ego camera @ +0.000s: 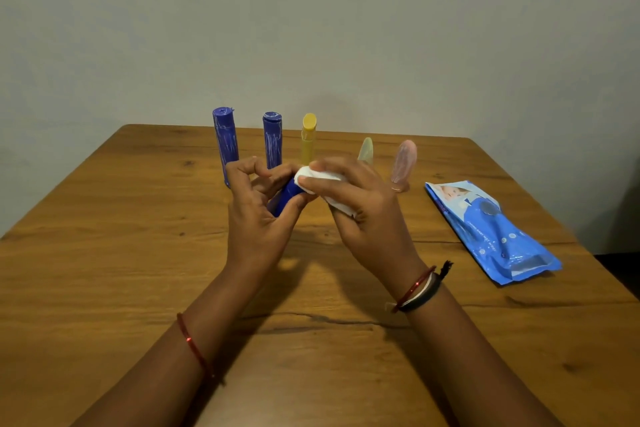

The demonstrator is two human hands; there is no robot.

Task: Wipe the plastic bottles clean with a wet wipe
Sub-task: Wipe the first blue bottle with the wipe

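Observation:
My left hand [258, 208] grips a small dark blue plastic bottle [287, 198], held above the table and mostly hidden by my fingers. My right hand [360, 215] holds a folded white wet wipe [320, 177] pressed against the bottle's upper end. Behind my hands a row of bottles stands upright: two blue ones with pale streaks [225, 140] [272, 139], a yellow one [308, 137], a pale green one [366, 151] and a pink translucent one [403, 163].
A blue pack of baby wet wipes [491, 229] lies flat on the right side of the wooden table [104, 253]. A plain wall rises just behind the table's far edge. A crack runs across the tabletop between my forearms.

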